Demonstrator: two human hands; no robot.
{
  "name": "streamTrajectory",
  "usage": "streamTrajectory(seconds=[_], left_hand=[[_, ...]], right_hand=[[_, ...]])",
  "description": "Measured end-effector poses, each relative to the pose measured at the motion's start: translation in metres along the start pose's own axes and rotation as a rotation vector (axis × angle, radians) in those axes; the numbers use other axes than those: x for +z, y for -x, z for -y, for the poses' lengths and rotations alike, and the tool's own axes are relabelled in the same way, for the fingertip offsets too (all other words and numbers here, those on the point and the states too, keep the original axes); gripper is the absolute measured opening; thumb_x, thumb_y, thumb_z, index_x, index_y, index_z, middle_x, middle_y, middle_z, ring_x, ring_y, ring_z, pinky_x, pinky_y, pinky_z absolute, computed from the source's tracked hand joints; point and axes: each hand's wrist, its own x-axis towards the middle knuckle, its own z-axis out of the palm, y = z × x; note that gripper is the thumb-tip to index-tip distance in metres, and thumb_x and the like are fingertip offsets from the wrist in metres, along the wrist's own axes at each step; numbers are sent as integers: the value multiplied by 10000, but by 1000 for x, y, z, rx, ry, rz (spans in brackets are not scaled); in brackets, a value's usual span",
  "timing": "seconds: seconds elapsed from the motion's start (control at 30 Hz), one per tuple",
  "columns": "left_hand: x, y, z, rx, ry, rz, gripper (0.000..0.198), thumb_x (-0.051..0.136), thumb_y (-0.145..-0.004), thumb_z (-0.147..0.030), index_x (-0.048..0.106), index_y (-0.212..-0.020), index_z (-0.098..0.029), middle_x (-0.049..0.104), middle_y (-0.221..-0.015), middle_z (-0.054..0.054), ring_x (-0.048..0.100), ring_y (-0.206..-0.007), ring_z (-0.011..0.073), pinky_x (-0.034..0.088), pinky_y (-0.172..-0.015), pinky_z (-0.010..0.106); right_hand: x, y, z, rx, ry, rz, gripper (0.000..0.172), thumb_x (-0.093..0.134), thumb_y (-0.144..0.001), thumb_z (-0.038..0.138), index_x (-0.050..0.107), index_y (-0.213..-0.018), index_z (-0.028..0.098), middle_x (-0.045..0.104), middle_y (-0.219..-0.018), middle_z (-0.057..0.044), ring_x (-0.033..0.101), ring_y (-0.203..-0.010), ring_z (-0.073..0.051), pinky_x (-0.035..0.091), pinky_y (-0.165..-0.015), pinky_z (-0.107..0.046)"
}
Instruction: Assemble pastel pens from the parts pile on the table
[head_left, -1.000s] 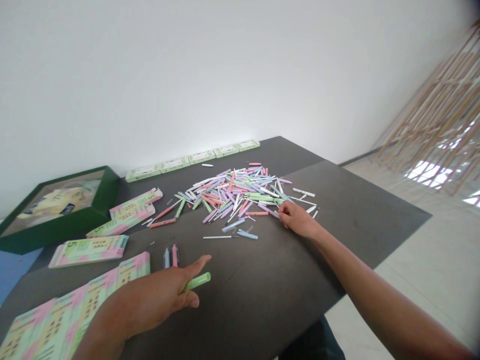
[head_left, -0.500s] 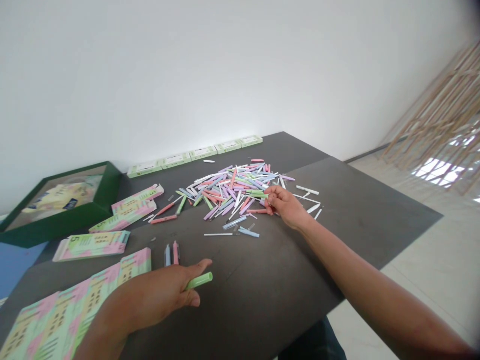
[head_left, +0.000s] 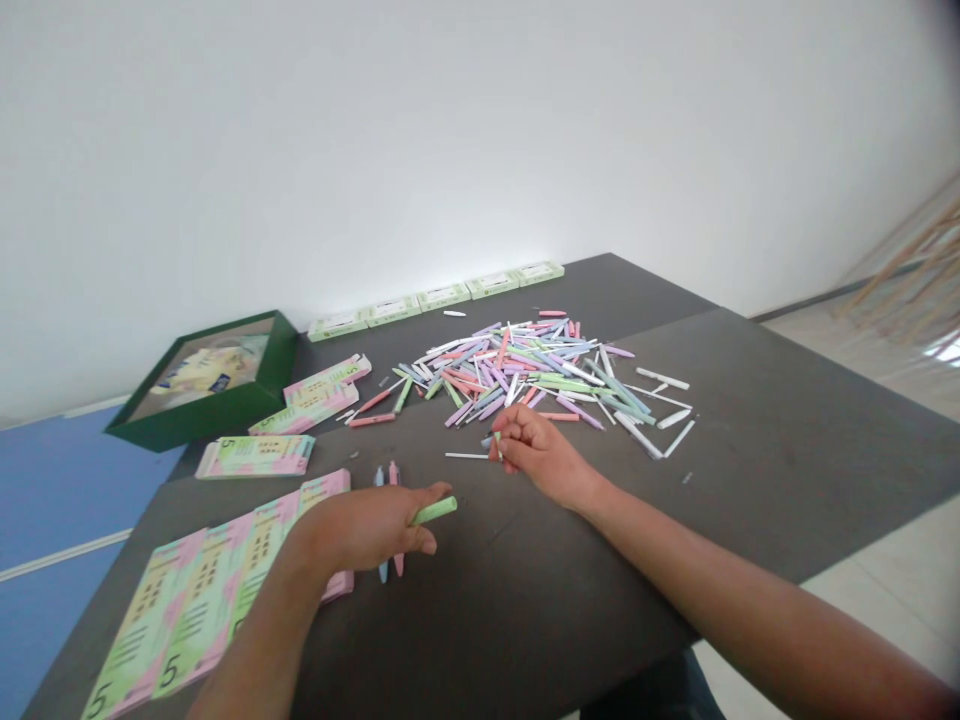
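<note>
Left hand (head_left: 366, 527) is resting on the dark table (head_left: 757, 470), half curled and gripping a green tube (head_left: 435, 511) that is sticking out past the fingertips. Unlike a moment earlier, the hand is now lying over a blue pen (head_left: 379, 477) and a pink pen (head_left: 394, 474), hiding their middles. Right hand (head_left: 536, 458) has drawn back to the near edge of the pile of smooth pastel plastic pen parts (head_left: 540, 372) and is curling around a small green piece (head_left: 497, 446), which is mostly hidden by the fingers. Printed cards (head_left: 202, 620) are lying at near left, and boxes (head_left: 439, 297) are lining the far edge.
</note>
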Motion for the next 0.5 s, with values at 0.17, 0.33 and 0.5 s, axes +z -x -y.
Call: streamTrajectory(seconds=[0.17,0.33,0.5], left_hand=[[-3,-1,2,-7,-129,-36,633,473,-808,-385,328,-1389,-183,666,-1053,113,638,-839,242,441,-686,282],[-6,0,3,-13,-163,-76,654,486,-797,-401,316,-1397,-203,674,-1021,97,633,-767,236,438,-633,276],[-9,-2,5,8,-176,-76,587,468,-798,-396,392,-1344,-197,685,-925,68,622,-709,225,417,-583,266]], right_hand=[[21,-3,-5,-15,-70,59,157,480,-796,175,422,-939,204,585,-731,29,451,-515,-70,372,-505,-209],[38,0,-12,9,-132,-18,138,507,-786,203,415,-888,213,594,-717,29,503,-545,-89,414,-524,-225],[49,9,-8,-19,-198,-105,117,518,-804,230,423,-870,209,610,-735,13,549,-573,-100,448,-556,-244]])
